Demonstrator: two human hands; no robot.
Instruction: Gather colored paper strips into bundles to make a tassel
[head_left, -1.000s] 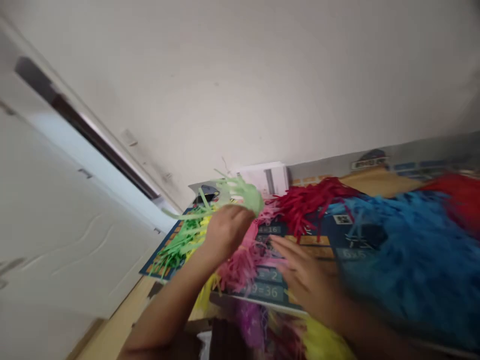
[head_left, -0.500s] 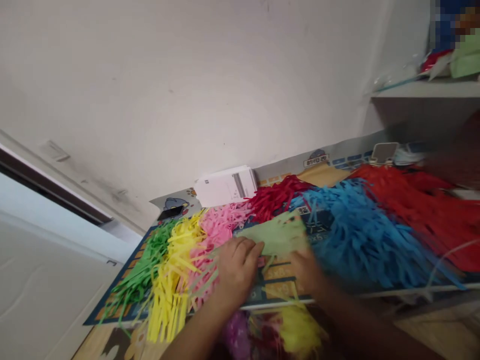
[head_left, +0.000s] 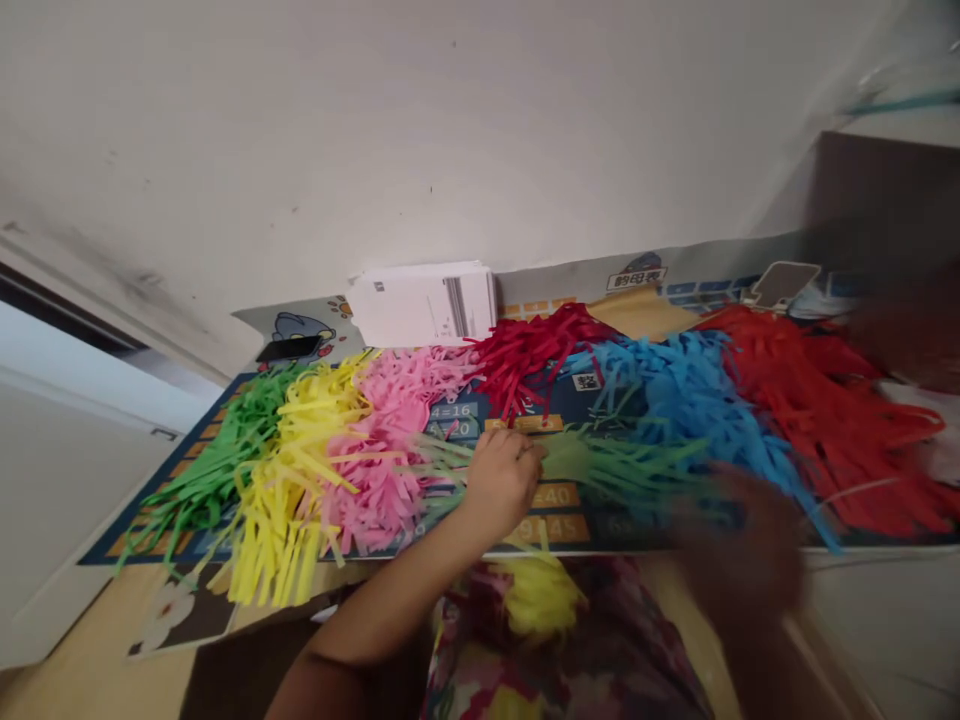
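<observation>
My left hand (head_left: 504, 475) is closed on the middle of a light green fringed paper tassel (head_left: 574, 455), low over the table mat. Strips of the tassel fan out to both sides of the hand, and those on the right are blurred. My right hand (head_left: 739, 545) is smeared by motion near the right strip ends, so its fingers do not show clearly. Pink fringe (head_left: 382, 480) lies just left of my left hand, with dark red fringe (head_left: 536, 350) behind it. Blue fringe (head_left: 697, 400) spreads behind my right hand.
Yellow fringe (head_left: 274, 520) and green fringe (head_left: 206, 470) lie at the left, red fringe (head_left: 825, 420) at the right. A stack of white cards (head_left: 424, 305) leans on the wall beside a dark phone (head_left: 290, 347). A yellow bundle (head_left: 544, 595) rests on my lap.
The light green paper was a flatter sheet under both hands; now its strips fan out sideways. My right hand has swung right, away from my left, and the view has shifted.
</observation>
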